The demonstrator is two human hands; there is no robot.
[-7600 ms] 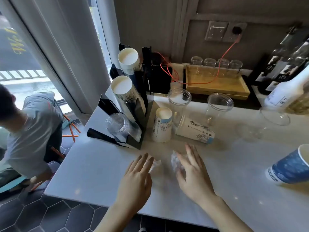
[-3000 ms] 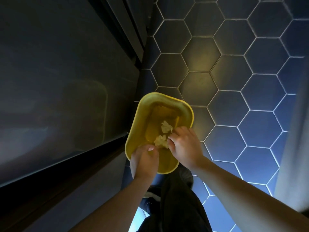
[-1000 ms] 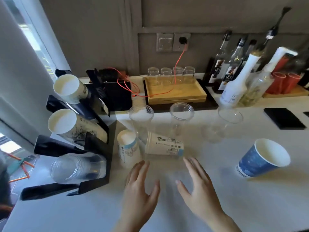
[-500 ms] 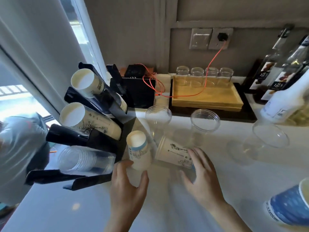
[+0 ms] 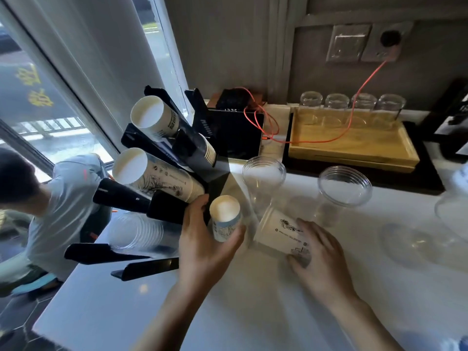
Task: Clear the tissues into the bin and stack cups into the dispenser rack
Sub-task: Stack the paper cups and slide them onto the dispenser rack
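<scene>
Wooden tray [image 5: 359, 150] with four glass jars [image 5: 350, 103], orange cable [image 5: 354, 97], wall socket [image 5: 387, 41].

Right edge: clear cup [image 5: 455, 214] cut off | bottom-right corner: blue cup [image 5: 462, 344] barely showing | lying paper cup [image 5: 281, 231] base hidden under right hand [image 5: 321, 259]

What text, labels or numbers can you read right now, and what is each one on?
"1235", roughly; digits faint: black box behind the dispenser rack.
White lettering on the rack's upright panel: too blurred to read.
Print on the top paper cup stack: too small.
Print on the lying paper cup under the right hand: unreadable.
Print on the small cup in the left hand: unreadable.
Yellow window lettering: unreadable.
</scene>
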